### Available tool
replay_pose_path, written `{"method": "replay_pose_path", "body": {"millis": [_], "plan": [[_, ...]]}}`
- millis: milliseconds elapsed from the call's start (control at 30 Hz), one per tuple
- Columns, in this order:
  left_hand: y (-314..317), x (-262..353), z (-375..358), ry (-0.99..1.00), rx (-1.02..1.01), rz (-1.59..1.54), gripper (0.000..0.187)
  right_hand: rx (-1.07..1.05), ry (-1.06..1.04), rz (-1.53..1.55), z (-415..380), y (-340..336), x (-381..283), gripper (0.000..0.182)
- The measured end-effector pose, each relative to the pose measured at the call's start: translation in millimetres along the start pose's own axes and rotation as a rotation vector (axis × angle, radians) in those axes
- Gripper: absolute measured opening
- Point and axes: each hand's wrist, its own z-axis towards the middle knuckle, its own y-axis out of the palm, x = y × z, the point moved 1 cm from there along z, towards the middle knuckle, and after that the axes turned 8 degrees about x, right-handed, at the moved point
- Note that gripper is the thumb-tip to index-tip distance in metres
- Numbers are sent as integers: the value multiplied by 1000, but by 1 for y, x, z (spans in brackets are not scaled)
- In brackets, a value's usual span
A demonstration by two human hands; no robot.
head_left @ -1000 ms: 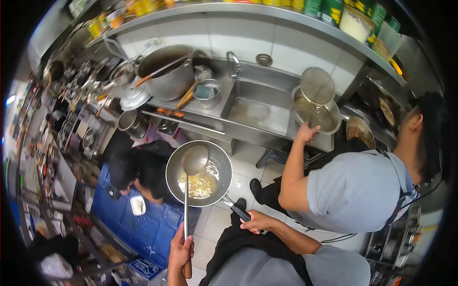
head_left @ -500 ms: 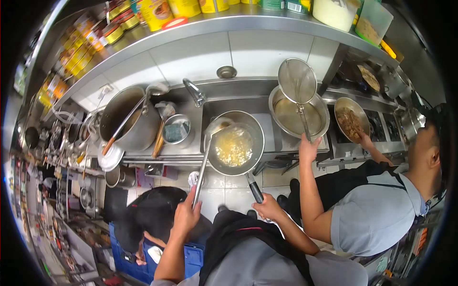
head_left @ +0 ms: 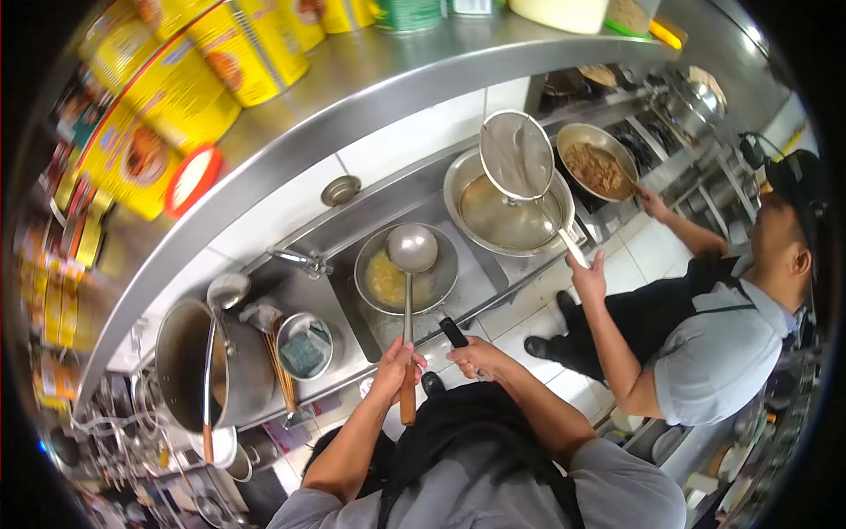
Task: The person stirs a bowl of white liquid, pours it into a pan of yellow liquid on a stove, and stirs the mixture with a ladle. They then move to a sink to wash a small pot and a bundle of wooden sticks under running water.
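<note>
My left hand is wrapped round the long handle of a ladle, its wooden end sticking out below my fingers. The ladle's bowl hangs over the frying pan. Closed on the pan's black handle is my right hand. Chopped yellowish food lies in the pan, partly covered by the ladle. The pan is over the sink basin, below the tap.
To my right a person holds a strainer over a metal basin and a pan of brown meat. At left stand a big pot and a container with a green scouring pad. A shelf of cans overhangs.
My view has turned, bringing the shelf closer. The ladle's bowl has moved from the pan's left rim to over its middle. The pan has shifted toward the sink, away from my body.
</note>
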Motion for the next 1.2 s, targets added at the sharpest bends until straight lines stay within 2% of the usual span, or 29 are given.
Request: {"method": "replay_pose_path", "body": {"millis": [100, 133, 167, 233, 267, 300, 367, 433, 567, 700, 900, 1200], "plan": [[-13, 6, 15, -142, -120, -80, 60, -18, 16, 94, 3, 22, -4, 30], [-17, 15, 14, -200, -69, -35, 50, -19, 14, 103, 4, 26, -5, 30], [-38, 4, 35, -212, -76, -15, 50, -27, 9, 105, 8, 26, -4, 30], [-104, -43, 102, 195, -2, 764, 39, -3, 11, 90, 8, 29, -10, 29], [-123, -56, 127, 275, 98, 858, 35, -1, 20, 110, 5, 30, -17, 28], [-121, -54, 142, 277, 74, 880, 35, 13, 9, 40, -9, 31, -35, 28], [-104, -49, 183, 299, 176, 1413, 38, 17, -60, 142, 0, 29, -30, 26], [-87, -53, 231, 261, 34, 1468, 40, -44, -89, 86, 9, 17, -28, 18], [-60, -87, 317, 246, -198, 1640, 39, 6, -102, 58, -5, 3, -44, 15], [-32, -124, 368, 233, -285, 1756, 39, -52, -134, 57, 6, -6, -36, 16], [-36, -133, 380, 180, -279, 1803, 38, -81, -141, 166, 12, -1, -31, 16], [-35, -127, 384, 162, -285, 1822, 37, -80, -125, 161, 16, -2, -26, 16]]}}
